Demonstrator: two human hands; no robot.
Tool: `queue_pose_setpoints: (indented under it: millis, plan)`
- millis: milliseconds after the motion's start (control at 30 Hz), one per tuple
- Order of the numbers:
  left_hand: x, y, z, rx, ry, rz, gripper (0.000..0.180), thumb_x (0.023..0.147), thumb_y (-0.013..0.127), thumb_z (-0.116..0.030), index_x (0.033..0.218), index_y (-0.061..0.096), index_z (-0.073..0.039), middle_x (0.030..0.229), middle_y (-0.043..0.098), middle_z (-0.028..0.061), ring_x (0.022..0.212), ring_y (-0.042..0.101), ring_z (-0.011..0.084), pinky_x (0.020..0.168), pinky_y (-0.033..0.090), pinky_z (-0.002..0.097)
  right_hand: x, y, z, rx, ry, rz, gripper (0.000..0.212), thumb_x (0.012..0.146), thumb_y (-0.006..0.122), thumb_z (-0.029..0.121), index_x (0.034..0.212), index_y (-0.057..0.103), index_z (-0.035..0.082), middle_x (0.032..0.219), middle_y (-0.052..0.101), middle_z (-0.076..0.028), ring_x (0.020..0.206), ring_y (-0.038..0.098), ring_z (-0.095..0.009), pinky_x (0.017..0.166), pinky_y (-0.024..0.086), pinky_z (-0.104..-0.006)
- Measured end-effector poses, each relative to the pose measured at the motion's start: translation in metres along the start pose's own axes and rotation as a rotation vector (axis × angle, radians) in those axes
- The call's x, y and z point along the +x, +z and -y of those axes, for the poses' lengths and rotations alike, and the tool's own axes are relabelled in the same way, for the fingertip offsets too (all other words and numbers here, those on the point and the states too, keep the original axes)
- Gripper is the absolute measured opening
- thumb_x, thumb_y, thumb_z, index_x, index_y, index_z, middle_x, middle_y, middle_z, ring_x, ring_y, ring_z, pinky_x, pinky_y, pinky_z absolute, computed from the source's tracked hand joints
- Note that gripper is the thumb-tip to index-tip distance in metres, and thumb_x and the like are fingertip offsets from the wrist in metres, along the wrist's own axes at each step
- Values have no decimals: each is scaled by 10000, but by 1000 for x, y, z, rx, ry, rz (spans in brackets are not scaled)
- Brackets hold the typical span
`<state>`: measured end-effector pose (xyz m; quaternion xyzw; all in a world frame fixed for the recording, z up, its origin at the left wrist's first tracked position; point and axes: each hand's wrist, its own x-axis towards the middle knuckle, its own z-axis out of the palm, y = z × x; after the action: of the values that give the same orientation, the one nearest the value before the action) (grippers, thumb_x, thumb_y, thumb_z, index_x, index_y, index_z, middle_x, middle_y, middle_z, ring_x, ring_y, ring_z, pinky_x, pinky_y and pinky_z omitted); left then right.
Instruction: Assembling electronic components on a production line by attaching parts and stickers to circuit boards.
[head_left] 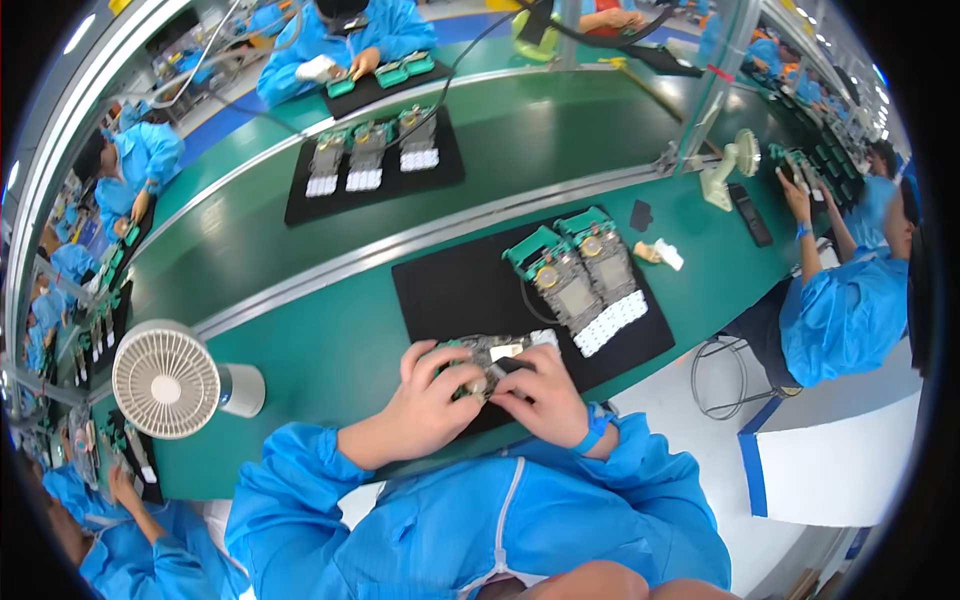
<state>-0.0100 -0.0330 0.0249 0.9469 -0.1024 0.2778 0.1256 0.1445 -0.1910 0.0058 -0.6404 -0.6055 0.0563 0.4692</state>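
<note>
Close in front of me, my left hand (427,398) is closed on the left end of a circuit board assembly (487,350) lying low over the mat. My right hand (547,394) is closed at the board's right side, its fingers pinching a small black part (512,366) against it. Fingers cover much of the board, and its exact contact with the black part is hidden. Just beyond, two similar board assemblies (562,285) with green ends and white lower strips lie side by side on the black mat (440,285).
A white fan (165,388) stands at left. To the right are a small black piece (642,215), crumpled whitish material (658,253), a black handheld device (750,215) and another small fan (735,170). A metal rail (390,258) crosses beyond the mat; co-workers sit around.
</note>
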Motion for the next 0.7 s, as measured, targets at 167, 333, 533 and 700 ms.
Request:
queue_pose_setpoints:
  millis: [167,333,533,700]
  plan:
    - [4,5,6,-104,-12,39,164,731,720,-104,823,585,-124,1167,540,87,1228,431,344,994,336,602,1,-3,0,-26,-2,-5,163,746,777,106,865,665,107,1005,548,-112,970,506,-329,836,431,-421]
    - [-5,12,8,-134,31,4,181,724,731,-69,815,580,-112,1155,541,88,1210,451,353,991,352,604,-2,2,0,-6,3,10,144,771,762,115,879,666,109,997,550,-99,972,504,-326,843,429,-421]
    - [2,9,6,-174,-1,-46,278,699,780,-63,840,544,-105,1131,536,96,1177,481,369,975,367,611,8,-21,9,-31,83,-115,412,788,764,136,1173,622,97,1092,514,-156,1005,506,-336,884,442,-401]
    - [0,9,8,-179,-29,-41,295,682,801,-57,849,565,-113,1132,540,95,1163,494,376,979,372,606,37,-74,20,-164,47,-401,491,861,666,134,1326,542,41,1114,477,-170,1002,508,-318,897,431,-371]
